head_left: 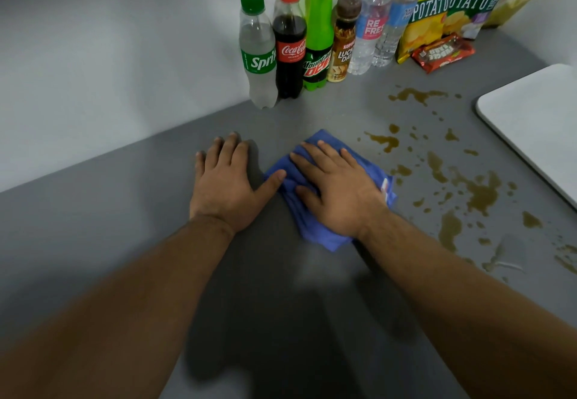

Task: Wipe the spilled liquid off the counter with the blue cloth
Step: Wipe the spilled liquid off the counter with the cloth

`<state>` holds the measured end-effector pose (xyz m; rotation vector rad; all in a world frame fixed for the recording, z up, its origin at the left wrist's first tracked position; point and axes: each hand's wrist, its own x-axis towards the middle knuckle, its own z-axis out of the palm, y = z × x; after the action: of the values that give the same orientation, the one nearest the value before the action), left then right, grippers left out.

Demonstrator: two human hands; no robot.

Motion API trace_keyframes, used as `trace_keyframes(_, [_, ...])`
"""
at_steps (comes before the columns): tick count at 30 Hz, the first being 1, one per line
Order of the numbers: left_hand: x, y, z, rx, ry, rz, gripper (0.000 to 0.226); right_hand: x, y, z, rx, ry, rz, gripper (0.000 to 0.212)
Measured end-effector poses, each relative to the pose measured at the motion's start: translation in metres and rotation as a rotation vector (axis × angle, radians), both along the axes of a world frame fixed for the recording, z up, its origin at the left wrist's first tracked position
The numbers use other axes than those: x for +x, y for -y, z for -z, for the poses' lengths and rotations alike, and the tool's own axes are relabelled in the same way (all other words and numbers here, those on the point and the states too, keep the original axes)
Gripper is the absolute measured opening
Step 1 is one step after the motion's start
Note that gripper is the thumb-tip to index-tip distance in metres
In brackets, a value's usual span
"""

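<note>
Right hand [338, 191] w/ fingers [312, 155] spread is pressing blue cloth [315, 233] flat; left hand [229, 186] is resting flat on worktop [125, 227]. Brown spill [477, 192] is sitting untouched to the right, so next move prob. needs a sweep that way.

Right hand [338, 189] lies flat on the crumpled blue cloth [315, 230], left hand [228, 186] flat on the grey desk [93, 242] beside it; brown spilled liquid [480, 194] spreads well right.

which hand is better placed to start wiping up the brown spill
The right hand. It already lies flat on the blue cloth, and the brown spill spreads just to its right. The left hand rests on bare counter, farther from the spill.
</note>
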<state>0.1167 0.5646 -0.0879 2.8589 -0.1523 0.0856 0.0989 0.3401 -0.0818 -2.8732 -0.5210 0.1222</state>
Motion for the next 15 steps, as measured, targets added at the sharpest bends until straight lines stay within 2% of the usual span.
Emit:
trace_keyframes(3, [0.000, 0.000, 0.000, 0.005, -0.003, 0.002, 0.102, 0.015, 0.012, 0.000, -0.031, 0.001, 0.062, 0.065])
trace_keyframes(9, [0.000, -0.001, 0.000, -0.001, 0.017, 0.012, 0.089, 0.041, -0.017, 0.000, -0.033, 0.002, 0.180, 0.062])
trace_keyframes(15, [-0.002, 0.001, -0.001, 0.019, -0.011, 0.007, 0.081, -0.021, -0.020, -0.002, 0.005, -0.002, 0.154, 0.060])
